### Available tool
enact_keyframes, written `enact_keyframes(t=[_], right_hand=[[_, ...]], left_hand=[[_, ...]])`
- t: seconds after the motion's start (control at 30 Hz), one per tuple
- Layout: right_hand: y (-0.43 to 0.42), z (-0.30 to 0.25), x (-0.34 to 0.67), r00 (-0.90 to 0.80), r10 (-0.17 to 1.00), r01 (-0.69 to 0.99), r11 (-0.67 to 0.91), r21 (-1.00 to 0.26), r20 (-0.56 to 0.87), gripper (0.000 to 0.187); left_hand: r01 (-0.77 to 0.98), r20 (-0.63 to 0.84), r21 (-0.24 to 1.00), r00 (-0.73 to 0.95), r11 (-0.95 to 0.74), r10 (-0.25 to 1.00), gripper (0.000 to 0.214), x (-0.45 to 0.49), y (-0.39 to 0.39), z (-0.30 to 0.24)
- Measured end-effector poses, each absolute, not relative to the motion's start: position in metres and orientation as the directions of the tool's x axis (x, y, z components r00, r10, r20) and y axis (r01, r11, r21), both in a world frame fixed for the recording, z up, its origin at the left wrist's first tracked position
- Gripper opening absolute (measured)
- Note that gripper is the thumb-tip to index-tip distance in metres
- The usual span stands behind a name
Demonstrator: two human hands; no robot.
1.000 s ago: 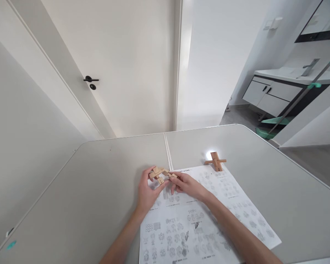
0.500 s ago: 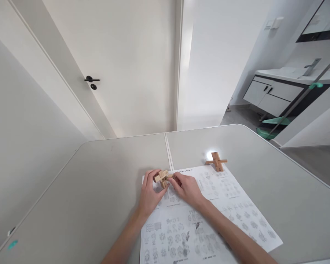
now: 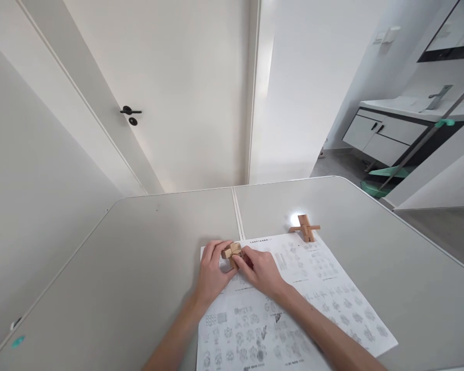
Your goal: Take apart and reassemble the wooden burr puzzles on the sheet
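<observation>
A small wooden block puzzle (image 3: 232,252) sits between my two hands, just above a printed sheet of diagrams (image 3: 294,304) on the grey table (image 3: 139,268). My left hand (image 3: 212,273) curls round the puzzle's left side. My right hand (image 3: 260,270) pinches its right side with the fingertips. The puzzle's lower part is hidden behind my fingers. A second wooden puzzle (image 3: 305,227), shaped like a cross, stands at the sheet's far edge, away from both hands.
The table has a seam (image 3: 236,214) running down its middle. A white door with a black handle (image 3: 129,111) lies beyond the table. At the right stand a vanity cabinet (image 3: 386,134) and a green mop (image 3: 386,175).
The wooden pieces, spread apart a second ago, are pushed together into a compact block. Both hands have drawn closer to each other and slightly toward me.
</observation>
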State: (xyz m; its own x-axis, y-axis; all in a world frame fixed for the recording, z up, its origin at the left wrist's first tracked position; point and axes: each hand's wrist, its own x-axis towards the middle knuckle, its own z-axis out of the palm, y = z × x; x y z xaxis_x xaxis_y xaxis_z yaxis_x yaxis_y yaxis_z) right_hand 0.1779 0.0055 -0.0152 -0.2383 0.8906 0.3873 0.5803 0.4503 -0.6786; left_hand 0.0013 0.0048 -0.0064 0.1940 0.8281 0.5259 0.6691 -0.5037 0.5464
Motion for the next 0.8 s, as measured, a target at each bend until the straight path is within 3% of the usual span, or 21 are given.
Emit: enact_keyframes(t=[0.17,0.4,0.53,0.8], right_hand=[[0.003,-0.012,0.177,-0.227,0.888,0.553,0.455,-0.698,0.399,0.036],[0.007,-0.009,0.184,-0.229,0.928,0.468,0.37,-0.802,0.295,0.035],[0.013,-0.007,0.189,-0.164,0.961,0.356,0.27,-0.895,0.225,0.029],[0.017,-0.013,0.192,-0.295,0.925,0.358,0.34,-0.87,0.24,0.028]], left_hand=[[0.665,0.535,0.532,0.216,-0.524,0.817,0.046,0.002,0.006,-0.005],[0.62,0.382,0.693,0.119,-0.369,0.917,0.051,0.002,0.005,-0.003],[0.493,0.269,0.827,0.079,-0.272,0.96,0.063,0.002,0.007,-0.001],[0.253,0.136,0.951,0.178,-0.178,0.975,0.064,-0.002,0.009,0.003]])
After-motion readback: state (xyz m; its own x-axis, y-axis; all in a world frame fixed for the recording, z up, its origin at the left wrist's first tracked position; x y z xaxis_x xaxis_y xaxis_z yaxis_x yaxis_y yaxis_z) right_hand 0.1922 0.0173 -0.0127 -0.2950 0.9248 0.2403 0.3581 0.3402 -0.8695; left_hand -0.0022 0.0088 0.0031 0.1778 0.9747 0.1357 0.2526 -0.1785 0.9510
